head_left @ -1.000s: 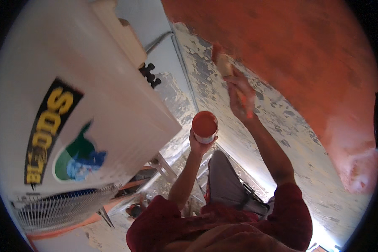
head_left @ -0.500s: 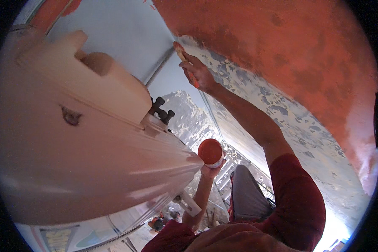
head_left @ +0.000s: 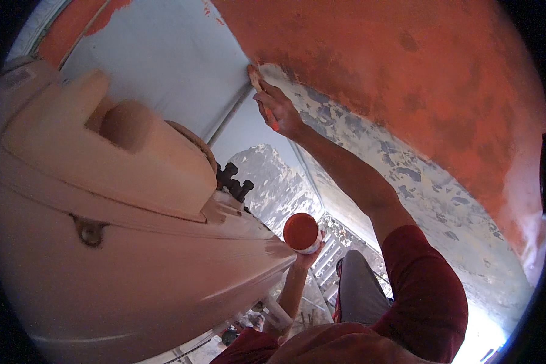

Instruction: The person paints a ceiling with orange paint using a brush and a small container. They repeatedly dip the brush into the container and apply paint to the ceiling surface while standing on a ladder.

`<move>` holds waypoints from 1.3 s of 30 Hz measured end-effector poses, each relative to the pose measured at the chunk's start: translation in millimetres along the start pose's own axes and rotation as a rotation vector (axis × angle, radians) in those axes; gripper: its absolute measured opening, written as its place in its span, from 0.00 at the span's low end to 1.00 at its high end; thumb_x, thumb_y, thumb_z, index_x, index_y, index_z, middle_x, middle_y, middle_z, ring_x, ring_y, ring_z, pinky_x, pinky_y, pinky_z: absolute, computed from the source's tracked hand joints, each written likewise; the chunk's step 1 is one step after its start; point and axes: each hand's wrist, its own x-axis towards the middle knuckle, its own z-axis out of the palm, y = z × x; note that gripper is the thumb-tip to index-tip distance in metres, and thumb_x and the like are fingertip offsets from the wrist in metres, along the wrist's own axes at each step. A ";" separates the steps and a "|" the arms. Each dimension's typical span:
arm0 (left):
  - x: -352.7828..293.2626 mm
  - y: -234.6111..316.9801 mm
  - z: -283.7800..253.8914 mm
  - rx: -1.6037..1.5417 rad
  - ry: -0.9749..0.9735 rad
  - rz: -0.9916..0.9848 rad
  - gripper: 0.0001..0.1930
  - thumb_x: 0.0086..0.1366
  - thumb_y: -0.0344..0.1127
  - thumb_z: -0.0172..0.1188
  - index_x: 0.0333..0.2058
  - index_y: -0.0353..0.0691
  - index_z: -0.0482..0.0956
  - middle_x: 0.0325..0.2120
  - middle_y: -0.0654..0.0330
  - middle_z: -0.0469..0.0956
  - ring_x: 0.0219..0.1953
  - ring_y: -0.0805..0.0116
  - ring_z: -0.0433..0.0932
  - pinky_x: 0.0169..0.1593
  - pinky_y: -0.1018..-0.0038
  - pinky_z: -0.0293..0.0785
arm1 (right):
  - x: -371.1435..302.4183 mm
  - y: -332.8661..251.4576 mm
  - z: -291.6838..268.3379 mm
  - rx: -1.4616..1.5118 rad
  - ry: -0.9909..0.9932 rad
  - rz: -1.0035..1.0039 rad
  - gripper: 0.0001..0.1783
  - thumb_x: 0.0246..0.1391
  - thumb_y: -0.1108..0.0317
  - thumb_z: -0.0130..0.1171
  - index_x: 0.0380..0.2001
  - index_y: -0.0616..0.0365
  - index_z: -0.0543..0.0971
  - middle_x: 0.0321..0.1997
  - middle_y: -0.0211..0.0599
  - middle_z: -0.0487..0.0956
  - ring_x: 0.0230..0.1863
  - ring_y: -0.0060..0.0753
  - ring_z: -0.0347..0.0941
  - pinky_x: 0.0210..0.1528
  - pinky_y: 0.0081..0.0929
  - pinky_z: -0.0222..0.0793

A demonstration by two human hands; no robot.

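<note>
Nearest to the viewpoint is the dark red sleeve [head_left: 428, 285] of the person's right arm, which extends forward and upward. A large pale plastic housing [head_left: 145, 261] fills the left side. It has a raised moulded top, a small dark lug [head_left: 90, 232] on its side, and a cluster of black knobbed fittings [head_left: 233, 182] at its far edge.

The left hand [head_left: 309, 259], beside the pointed corner of the housing, supports a paint container [head_left: 301, 233] and is closed around its lower part. The container is pale outside and orange-red inside; its open mouth faces the viewpoint. Contact between container and housing cannot be determined. Below, one leg in grey trousers [head_left: 361, 285] is visible, bent at the knee.

The right hand [head_left: 282, 112] is raised well apart from the left and closed on the handle of a brush [head_left: 258, 85]. The handle is reddish at its lower end. The bristle end is at the junction of two walls, close to the upper end of a grey pipe [head_left: 227, 118].

Beyond the right arm, the right-hand wall carries uneven orange-red paint [head_left: 406, 73] above a band of flaking, mottled plaster [head_left: 406, 170]. The adjoining pale blue-grey wall [head_left: 170, 60] shows a worn, patchy area [head_left: 270, 173] lower down and an orange-red strip [head_left: 73, 27] at the far upper left.
</note>
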 end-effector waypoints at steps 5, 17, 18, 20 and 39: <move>1.8 6.7 -2.2 0.013 -0.043 0.036 0.32 0.62 0.62 0.55 0.58 0.49 0.69 0.52 0.50 0.73 0.49 0.45 0.72 0.41 0.56 0.79 | -22.0 -37.3 3.6 0.227 0.066 0.361 0.14 0.51 0.76 0.59 0.43 0.59 0.75 0.63 0.64 0.65 0.53 0.59 0.72 0.51 0.41 0.73; -0.2 17.1 -15.1 -0.042 -0.038 0.008 0.29 0.62 0.58 0.56 0.57 0.48 0.70 0.52 0.49 0.73 0.49 0.44 0.72 0.42 0.54 0.79 | -7.1 -30.5 12.1 -0.097 0.063 0.089 0.21 0.43 0.74 0.60 0.45 0.58 0.73 0.62 0.65 0.64 0.57 0.64 0.67 0.57 0.47 0.69; -1.7 17.9 -14.6 -0.035 -0.023 0.010 0.29 0.62 0.58 0.56 0.57 0.48 0.70 0.52 0.49 0.73 0.49 0.44 0.72 0.42 0.54 0.79 | -8.1 -31.8 13.4 -0.085 0.056 0.087 0.21 0.43 0.74 0.61 0.45 0.58 0.73 0.62 0.65 0.64 0.57 0.64 0.67 0.57 0.47 0.69; 1.1 16.5 -14.4 -0.046 -0.005 0.024 0.29 0.62 0.58 0.56 0.56 0.48 0.71 0.51 0.48 0.74 0.49 0.44 0.72 0.41 0.54 0.79 | -2.7 -27.3 16.2 -0.096 0.018 0.099 0.21 0.43 0.73 0.60 0.45 0.58 0.72 0.63 0.65 0.63 0.58 0.64 0.67 0.58 0.47 0.69; -7.9 25.0 -40.1 -0.045 0.027 0.057 0.32 0.60 0.61 0.57 0.56 0.45 0.71 0.52 0.48 0.74 0.49 0.44 0.72 0.43 0.53 0.80 | -75.0 -124.7 -95.1 0.213 0.140 0.691 0.20 0.51 0.70 0.61 0.49 0.59 0.74 0.60 0.61 0.66 0.62 0.56 0.63 0.60 0.41 0.64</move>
